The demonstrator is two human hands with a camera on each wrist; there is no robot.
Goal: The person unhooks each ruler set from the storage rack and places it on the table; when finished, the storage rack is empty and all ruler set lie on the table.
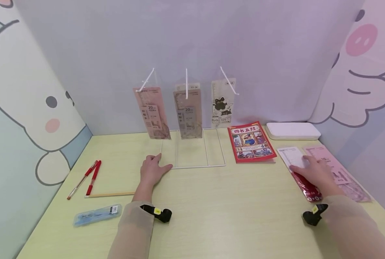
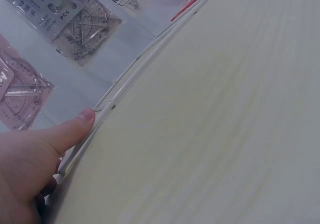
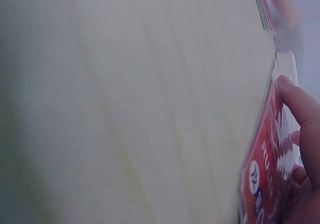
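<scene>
A white wire display rack (image 1: 198, 167) stands at the back, with ruler set packets on its hooks: a pink one (image 1: 151, 113), a brownish-grey one (image 1: 188, 114) with another behind it, and a white one with black cats (image 1: 223, 102). My left hand (image 1: 151, 171) holds the front left corner of the rack's base; in the left wrist view its thumb (image 2: 75, 129) lies against the wire. On the right, my right hand (image 1: 318, 174) grips a white and red ruler set packet (image 1: 289, 156) lying on the table, thumb at its left edge. Some fingertips are hidden.
Beside the right hand lies a pink ruler set packet (image 1: 328, 158). Behind are a red comic-style book (image 1: 252, 142) and a white flat case (image 1: 292, 130). At left lie red pens (image 1: 94, 178), a thin wooden stick (image 1: 111, 194) and a blue clear case (image 1: 97, 215).
</scene>
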